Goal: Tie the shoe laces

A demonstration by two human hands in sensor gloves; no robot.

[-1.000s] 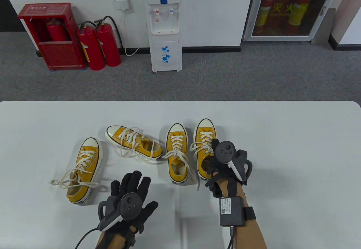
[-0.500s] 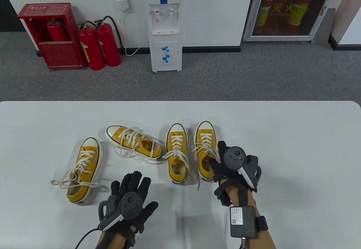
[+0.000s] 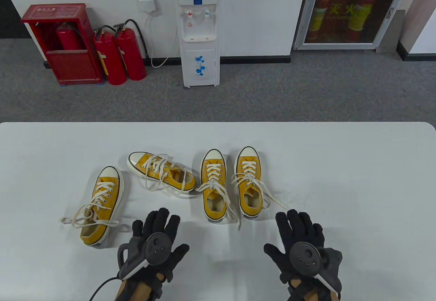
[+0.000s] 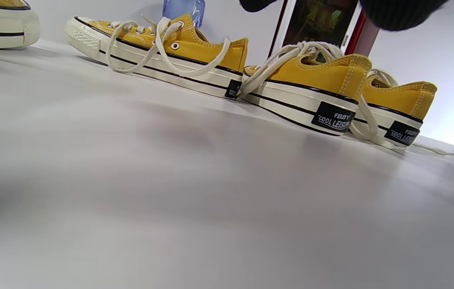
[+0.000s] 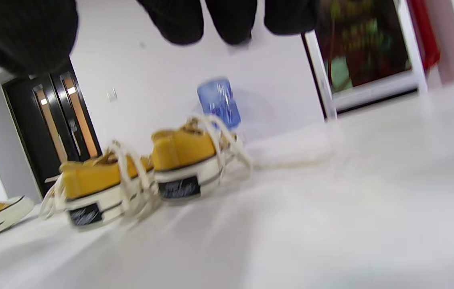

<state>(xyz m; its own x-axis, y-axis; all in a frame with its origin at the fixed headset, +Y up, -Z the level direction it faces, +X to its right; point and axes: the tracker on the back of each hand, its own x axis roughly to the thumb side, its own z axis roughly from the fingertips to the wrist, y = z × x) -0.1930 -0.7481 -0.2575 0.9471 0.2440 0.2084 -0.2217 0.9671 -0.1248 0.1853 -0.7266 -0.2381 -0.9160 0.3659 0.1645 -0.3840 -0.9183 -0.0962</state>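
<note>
While I held both hands flat on the table (image 3: 340,164), four yellow shoes (image 3: 214,188) lay ahead of them with loose laces (image 3: 269,195). The two right-hand shoes stood side by side, long axes running away from me, toes toward the far edge, heels nearest my hands. The far-left shoe (image 3: 102,205) pointed the same way but leaned slightly right. The fourth shoe (image 3: 161,173) lay crosswise, toe to the left.

My left hand (image 3: 156,239) rested palm down with fingers spread, gripping nothing, just right of the far-left shoe's heel. My right hand (image 3: 299,243) lay likewise, fingers straight and empty, near a lace end trailing from the rightmost shoe.

Beyond the white table, grey carpet met a white wall with a water dispenser (image 3: 197,31), red extinguishers (image 3: 119,55) and a glazed cabinet (image 3: 351,11). Bare tabletop extended to the right of the shoes and toward the far edge.
</note>
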